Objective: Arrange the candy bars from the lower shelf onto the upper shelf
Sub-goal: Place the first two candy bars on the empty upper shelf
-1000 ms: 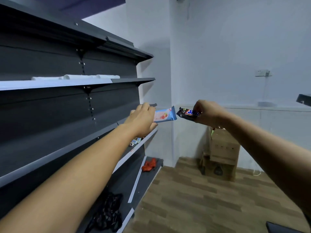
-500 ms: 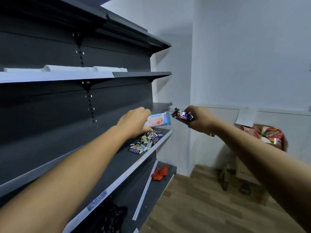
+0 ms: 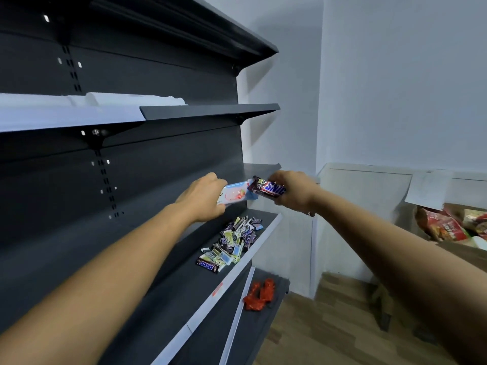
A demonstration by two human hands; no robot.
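Left hand point(image 3: 201, 198) grips one end of a pale blue-and-white wrapped candy bar with a pink picture point(image 3: 235, 195), fingers curled round it. Right hand point(image 3: 293, 192) grips a dark brown Snickers bar point(image 3: 268, 188) by its far end. Both bars are in the air straight above the loose pile of mixed small candy bars point(image 3: 234, 243), tips overlapping, about level with the short dark grey upper shelf point(image 3: 261, 167). The pile lies on the dark grey lower shelf point(image 3: 179, 312) with a white front strip. Below the pile, a crumpled red item point(image 3: 259, 295) sits on the bottom shelf. Right of the pile, red snack packets point(image 3: 442, 227). High up and left of the pile, white sheets point(image 3: 126, 100).
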